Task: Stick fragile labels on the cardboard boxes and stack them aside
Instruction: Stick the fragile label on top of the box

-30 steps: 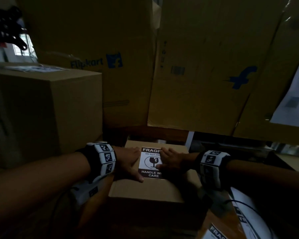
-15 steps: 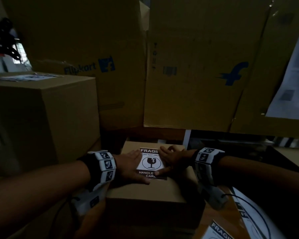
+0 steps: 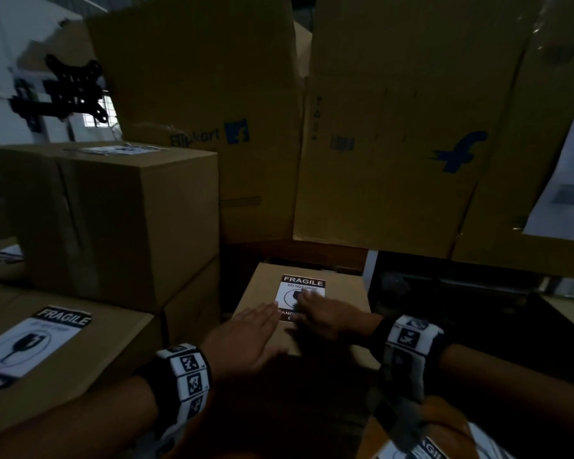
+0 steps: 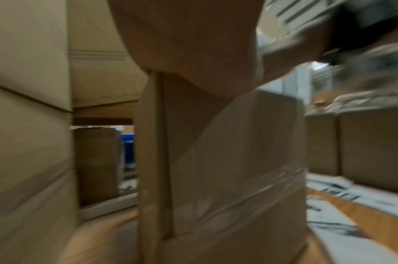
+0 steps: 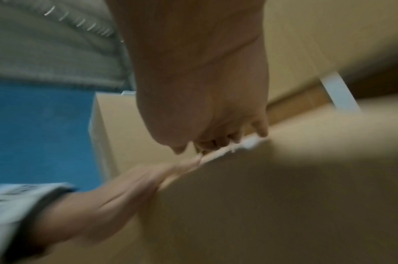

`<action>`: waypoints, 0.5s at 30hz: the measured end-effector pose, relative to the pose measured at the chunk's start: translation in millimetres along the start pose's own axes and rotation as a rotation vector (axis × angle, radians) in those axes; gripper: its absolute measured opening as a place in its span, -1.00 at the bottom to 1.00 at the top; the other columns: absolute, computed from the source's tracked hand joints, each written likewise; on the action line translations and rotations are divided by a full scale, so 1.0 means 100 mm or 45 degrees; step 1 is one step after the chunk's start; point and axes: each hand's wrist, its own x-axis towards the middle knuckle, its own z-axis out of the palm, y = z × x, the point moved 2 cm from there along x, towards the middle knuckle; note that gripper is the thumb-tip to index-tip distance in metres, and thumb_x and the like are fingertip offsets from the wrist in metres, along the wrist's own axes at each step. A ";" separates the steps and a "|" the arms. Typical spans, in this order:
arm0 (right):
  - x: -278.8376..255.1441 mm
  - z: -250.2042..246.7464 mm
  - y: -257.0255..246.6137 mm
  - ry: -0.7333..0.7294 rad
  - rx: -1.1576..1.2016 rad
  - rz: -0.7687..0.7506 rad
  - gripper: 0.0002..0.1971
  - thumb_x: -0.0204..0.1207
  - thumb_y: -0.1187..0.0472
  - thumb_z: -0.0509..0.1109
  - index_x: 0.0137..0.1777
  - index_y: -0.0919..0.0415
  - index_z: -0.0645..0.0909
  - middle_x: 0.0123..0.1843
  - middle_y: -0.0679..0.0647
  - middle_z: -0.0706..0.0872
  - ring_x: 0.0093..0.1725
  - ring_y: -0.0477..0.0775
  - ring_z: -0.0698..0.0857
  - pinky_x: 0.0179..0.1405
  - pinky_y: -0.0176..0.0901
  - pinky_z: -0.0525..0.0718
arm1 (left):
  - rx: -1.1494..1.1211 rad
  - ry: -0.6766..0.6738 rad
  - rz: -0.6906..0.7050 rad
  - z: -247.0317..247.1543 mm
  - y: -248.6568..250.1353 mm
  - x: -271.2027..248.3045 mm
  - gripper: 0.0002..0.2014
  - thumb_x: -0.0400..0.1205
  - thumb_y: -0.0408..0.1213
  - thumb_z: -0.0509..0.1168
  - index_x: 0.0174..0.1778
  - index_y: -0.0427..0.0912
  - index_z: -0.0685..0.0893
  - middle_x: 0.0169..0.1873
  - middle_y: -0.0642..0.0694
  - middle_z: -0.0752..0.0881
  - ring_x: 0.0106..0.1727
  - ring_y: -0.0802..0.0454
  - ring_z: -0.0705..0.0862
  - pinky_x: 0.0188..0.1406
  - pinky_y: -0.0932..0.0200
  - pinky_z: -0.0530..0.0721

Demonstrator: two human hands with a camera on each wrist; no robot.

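Up at the back, tall Flipkart cartons [image 3: 212, 120] stand on end like a wall, and a second big carton [image 3: 395, 134] with a blue logo leans beside them. To the left a stack of sealed boxes [image 3: 113, 223] rises, its top box carrying a label that is hard to read from this angle, and nearer, at the lower left, another labelled box [image 3: 90, 352] lies with a fragile sticker [image 3: 30, 342] flat on its top. In the middle sits the small cardboard box [image 3: 262, 289] being worked on, standing on the wooden bench [image 4: 98, 237] just in front of the big cartons and beside the stack. Its fragile label [image 3: 304, 286] lies flat on the top face, roughly centred toward the far edge. Both of the person's hands are on that top. The left hand [image 3: 246, 336] lies flat with fingers straight and together, its tips just at the label's left edge; nothing is held in its grip. The right hand [image 3: 325, 316] rests over the lower right part of the label, fingers bent down with the tips on the paper, pressing rather than gripping. Loose fragile stickers [image 3: 428, 450] lie on the bench at the lower right, near the right wrist.
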 end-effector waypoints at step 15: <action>-0.34 0.41 -0.11 0.227 0.147 0.115 -0.42 0.79 -0.12 -0.18 0.73 0.11 0.06 0.77 0.03 0.00 0.74 0.02 -0.02 0.65 0.25 -0.01 | 0.022 0.053 -0.051 -0.04 0.09 -0.08 -0.01 0.51 0.47 -0.52 0.73 -0.13 -0.01 0.73 -0.06 0.01 0.72 0.06 0.01 0.66 0.13 -0.03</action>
